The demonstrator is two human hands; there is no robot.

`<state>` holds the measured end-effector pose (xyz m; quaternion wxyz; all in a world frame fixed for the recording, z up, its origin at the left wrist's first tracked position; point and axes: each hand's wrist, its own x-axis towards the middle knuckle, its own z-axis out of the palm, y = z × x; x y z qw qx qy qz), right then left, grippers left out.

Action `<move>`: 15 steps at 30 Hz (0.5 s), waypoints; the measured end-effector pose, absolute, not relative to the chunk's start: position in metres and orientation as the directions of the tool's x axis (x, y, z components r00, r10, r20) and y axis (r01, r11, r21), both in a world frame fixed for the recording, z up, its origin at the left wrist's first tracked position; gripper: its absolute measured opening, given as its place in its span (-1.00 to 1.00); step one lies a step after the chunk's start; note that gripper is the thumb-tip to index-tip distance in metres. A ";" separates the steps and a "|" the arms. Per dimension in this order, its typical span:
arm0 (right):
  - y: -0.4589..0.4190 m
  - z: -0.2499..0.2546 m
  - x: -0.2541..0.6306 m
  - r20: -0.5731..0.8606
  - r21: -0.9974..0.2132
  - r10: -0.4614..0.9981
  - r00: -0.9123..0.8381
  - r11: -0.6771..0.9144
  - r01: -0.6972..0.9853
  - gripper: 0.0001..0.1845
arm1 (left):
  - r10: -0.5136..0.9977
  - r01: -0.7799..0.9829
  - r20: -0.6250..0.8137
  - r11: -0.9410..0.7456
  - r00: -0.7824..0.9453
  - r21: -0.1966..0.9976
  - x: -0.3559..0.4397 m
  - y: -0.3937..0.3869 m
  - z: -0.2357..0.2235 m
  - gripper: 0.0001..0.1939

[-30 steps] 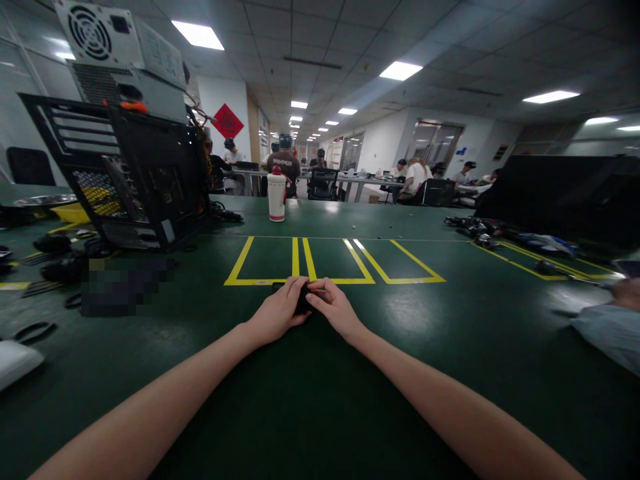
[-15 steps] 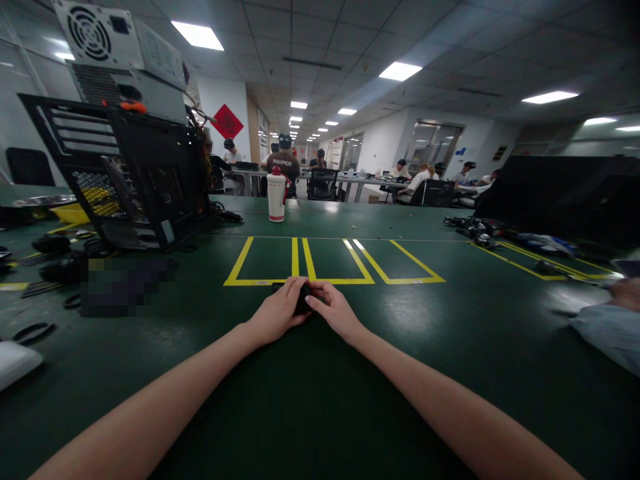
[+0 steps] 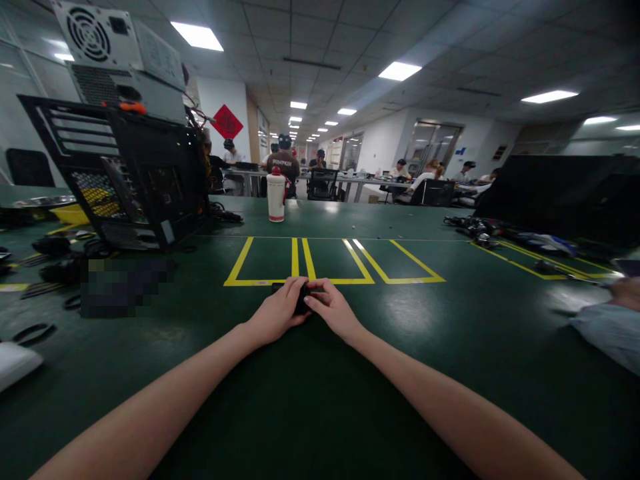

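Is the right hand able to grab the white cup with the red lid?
Maybe, with a long stretch: only flat yellow tape lies between the right hand and the white cup, though its fingers are busy at the small black thing.

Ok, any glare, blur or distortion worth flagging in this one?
Head view: ceiling lights blown out; glare on the table right of the right hand; edges stretched; pixelated patch at left; black object in the left hand too dark to make out.
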<state>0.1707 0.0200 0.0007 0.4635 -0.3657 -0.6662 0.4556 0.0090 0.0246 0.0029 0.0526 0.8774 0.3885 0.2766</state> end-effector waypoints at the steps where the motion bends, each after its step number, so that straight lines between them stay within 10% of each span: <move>1: 0.020 0.000 0.171 0.270 -0.951 0.915 -0.299 0.302 0.067 -0.70 | 0.713 0.655 0.440 -0.691 0.546 0.306 0.009 0.025 0.003 -0.39; 15: 0.017 0.000 0.170 0.325 -0.925 0.894 -0.308 0.368 0.091 -0.81 | 0.701 0.658 0.452 -0.698 0.551 0.280 0.009 0.025 0.002 -0.36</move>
